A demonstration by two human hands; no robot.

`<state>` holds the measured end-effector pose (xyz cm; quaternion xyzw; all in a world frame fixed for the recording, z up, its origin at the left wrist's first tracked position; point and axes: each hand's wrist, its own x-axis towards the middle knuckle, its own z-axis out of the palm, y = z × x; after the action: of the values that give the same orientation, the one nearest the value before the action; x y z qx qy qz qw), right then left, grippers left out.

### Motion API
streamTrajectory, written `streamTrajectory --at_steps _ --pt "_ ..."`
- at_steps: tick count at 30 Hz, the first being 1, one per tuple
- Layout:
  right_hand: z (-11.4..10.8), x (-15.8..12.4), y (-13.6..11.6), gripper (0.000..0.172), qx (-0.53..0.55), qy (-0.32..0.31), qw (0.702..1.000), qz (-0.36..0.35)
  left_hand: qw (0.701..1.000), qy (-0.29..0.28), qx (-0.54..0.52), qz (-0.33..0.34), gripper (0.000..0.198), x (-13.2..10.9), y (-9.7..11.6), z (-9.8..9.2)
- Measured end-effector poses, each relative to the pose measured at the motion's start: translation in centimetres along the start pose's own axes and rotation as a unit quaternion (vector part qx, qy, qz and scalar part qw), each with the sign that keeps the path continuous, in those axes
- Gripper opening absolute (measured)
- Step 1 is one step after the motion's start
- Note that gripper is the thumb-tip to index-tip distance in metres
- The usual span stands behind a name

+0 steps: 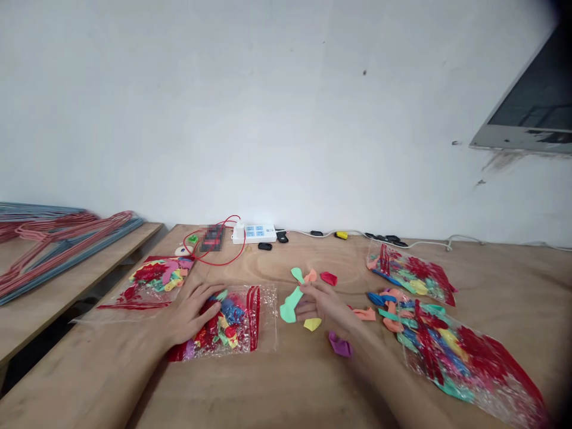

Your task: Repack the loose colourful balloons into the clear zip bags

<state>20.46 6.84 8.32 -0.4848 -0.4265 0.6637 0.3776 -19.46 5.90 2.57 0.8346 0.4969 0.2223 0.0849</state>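
My left hand [192, 313] lies with spread fingers on a clear zip bag of coloured balloons [263, 316] with a red seal strip. My right hand [324, 304] is slightly blurred, its fingertips at the neck of a mint-green balloon [290, 307] among loose balloons on the plywood table [277, 381]. A yellow balloon [313, 323] lies just below those fingers, and a purple balloon [340, 344] lies under the wrist. Two similar bags [487, 375] [411, 275] lie to the right, and another [107, 304] lies to the left.
A white power strip [253, 233] and a tangled red cable [232, 235] lie at the table's back edge against the wall. Wire hangers [58, 256] are stacked on a lower wooden shelf at the left. A screen [531, 101] juts in at upper right.
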Motion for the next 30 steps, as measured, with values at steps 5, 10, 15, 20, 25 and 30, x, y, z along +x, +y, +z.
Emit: streamTrajectory --at_steps 5,10,15,20,25,30 --pt "3.5 0.7 0.2 0.023 0.066 -0.137 0.987 0.046 1.000 -0.017 0.003 -0.016 0.046 -0.1 0.2 -0.1" --pt "4.4 2.4 2.6 0.021 -0.079 -0.037 0.996 0.010 1.000 -0.004 0.000 -0.021 0.045 -0.2 0.4 0.0" --pt "2.6 2.4 4.0 0.014 -0.314 0.072 0.935 -0.147 1.000 -0.008 -0.004 -0.013 0.046 -0.1 0.5 0.0" --pt "2.3 1.0 3.7 0.025 -0.507 -0.026 0.784 -0.357 1.000 -0.018 0.004 -0.017 0.047 -0.1 0.5 0.0" --pt "4.3 1.2 3.7 0.025 -0.562 -0.200 0.704 -0.386 1.000 -0.016 0.005 -0.019 0.047 0.0 0.8 -0.2" --pt "7.1 3.3 3.6 0.023 -0.582 -0.281 0.641 -0.416 1.000 -0.012 0.014 -0.001 0.047 0.0 0.8 -0.3"
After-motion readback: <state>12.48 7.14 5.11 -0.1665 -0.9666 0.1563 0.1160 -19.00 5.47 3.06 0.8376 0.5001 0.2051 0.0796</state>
